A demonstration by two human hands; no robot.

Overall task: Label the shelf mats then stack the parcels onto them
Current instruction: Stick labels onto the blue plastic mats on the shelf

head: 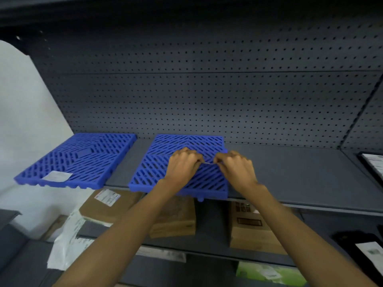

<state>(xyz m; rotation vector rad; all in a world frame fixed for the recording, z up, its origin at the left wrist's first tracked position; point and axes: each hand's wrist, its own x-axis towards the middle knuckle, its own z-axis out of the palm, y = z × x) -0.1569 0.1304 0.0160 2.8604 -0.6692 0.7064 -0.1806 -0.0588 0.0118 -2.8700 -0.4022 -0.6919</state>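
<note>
Two blue slotted shelf mats lie on the grey shelf [290,172]. The left mat [83,158] has a white label [57,176] stuck near its front left corner. Over the right mat [157,175], my left hand [182,164] and my right hand [236,168] are held close together. A thin white label strip [207,162] is pinched between the fingertips of both. Brown cardboard parcels [174,218] [248,228] stand on the shelf below.
A dark perforated back panel [207,100] rises behind the shelf. A flat brown parcel [109,206] and a white plastic mailer [68,241] lie lower left. Black mailers with labels [371,164] [364,251] lie at the right. A green package [269,273] sits on the bottom shelf.
</note>
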